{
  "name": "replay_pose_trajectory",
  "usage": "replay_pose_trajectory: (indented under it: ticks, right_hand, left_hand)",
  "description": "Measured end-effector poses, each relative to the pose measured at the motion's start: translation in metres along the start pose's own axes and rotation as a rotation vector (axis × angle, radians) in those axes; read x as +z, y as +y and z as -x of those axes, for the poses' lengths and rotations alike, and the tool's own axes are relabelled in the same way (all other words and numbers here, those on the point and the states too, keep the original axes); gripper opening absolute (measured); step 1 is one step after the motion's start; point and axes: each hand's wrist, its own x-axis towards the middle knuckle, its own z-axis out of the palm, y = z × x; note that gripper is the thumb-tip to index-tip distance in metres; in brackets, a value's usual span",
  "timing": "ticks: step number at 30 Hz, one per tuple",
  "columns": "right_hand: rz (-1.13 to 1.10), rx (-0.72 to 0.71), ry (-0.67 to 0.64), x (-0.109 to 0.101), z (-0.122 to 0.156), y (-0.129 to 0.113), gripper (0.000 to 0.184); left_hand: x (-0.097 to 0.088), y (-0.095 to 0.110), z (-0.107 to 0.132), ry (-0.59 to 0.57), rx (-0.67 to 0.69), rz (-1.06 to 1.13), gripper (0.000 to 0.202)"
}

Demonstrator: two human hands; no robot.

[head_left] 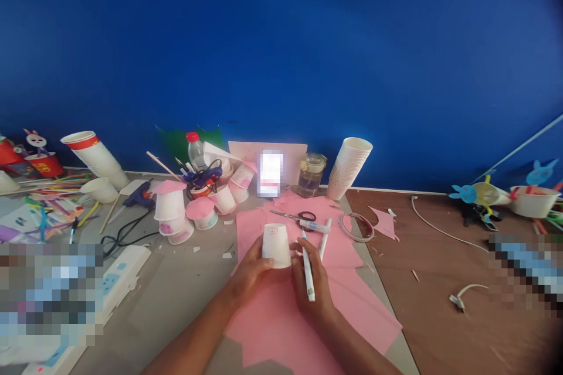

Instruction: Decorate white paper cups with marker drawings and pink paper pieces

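A white paper cup (277, 249), turned upside down, is gripped at its left side by my left hand (250, 269). Faint reddish marks show near its top. My right hand (313, 281) is closed around a white marker pen (307, 266), which slants with its upper end close to the cup's right side. Pink paper sheets (281, 328) lie under both hands. Just beyond the hands rest scissors (303, 216) with dark handles, a glue stick (315, 227) and a second white pen (325, 240).
A roll of tape (357, 227) lies to the right. At the back stand a lit phone (270, 173), a glass jar (311, 174) and a tall cup stack (349, 169). Decorated cups (169, 205) and a power strip (115, 280) are on the left. A cable (440, 229) crosses the brown table.
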Motion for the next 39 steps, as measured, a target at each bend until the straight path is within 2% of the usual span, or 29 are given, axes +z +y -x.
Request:
replay_pose_trajectory:
  ticks: [8, 15, 19, 30, 35, 39]
  right_hand:
    - [-0.013, -0.03, -0.008, -0.001, -0.001, -0.002, 0.036]
    - [-0.046, -0.01, -0.056, -0.001, 0.001, -0.007, 0.034]
    - [0.005, -0.053, -0.065, -0.001, 0.001, -0.009, 0.032]
    - [0.074, -0.166, -0.079, 0.001, 0.003, -0.011, 0.034]
    - [0.11, -0.192, -0.021, 0.002, 0.002, -0.009, 0.037]
    - [0.111, -0.16, 0.008, 0.003, 0.004, -0.007, 0.038]
  left_hand:
    - [-0.002, -0.003, 0.0, 0.013, 0.013, 0.032, 0.049]
    - [-0.01, -0.002, -0.006, 0.15, -0.032, 0.321, 0.04]
    - [-0.012, 0.001, -0.007, 0.154, -0.059, 0.39, 0.034]
    - [-0.013, 0.002, -0.005, 0.179, -0.105, 0.358, 0.04]
    - [-0.013, 0.003, -0.005, 0.183, -0.127, 0.353, 0.045]
    - [-0.009, -0.002, -0.004, 0.191, -0.116, 0.297, 0.041]
